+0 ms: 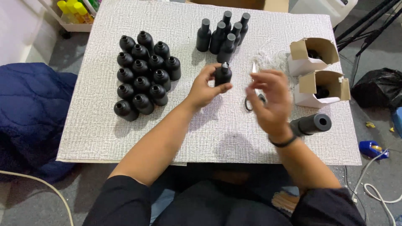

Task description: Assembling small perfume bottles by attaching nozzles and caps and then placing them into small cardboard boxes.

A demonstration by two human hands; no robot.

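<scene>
Holding a small black bottle point(223, 74) upright in the left hand point(205, 88), above the middle of the bench point(104, 134) — fingers point(211, 69) wrapping closed around its body, thumb pressing the lower side, the neck standing clear above the grip. Hovering just beside it, to the right, the right hand point(270, 100): fingers point(272, 75) loosely curled and part open, gripping nothing that can be made out, a dark band sitting on the wrist. Lying on the bench under that right hand, partly hidden, a pair of scissors point(251, 98) with dark handles and the blade pointing away. Standing at the left, well apart, a tight cluster of uncapped black bottles point(144, 77). Standing at the far edge, beyond the held bottle, a smaller group of capped black bottles point(224, 35). Sitting at the right, two open cardboard boxes point(318, 71) with dark things inside, a tangle of white string point(270, 58) near them — and lying on its side near the right wrist, a dark grey tube point(312, 124).
</scene>
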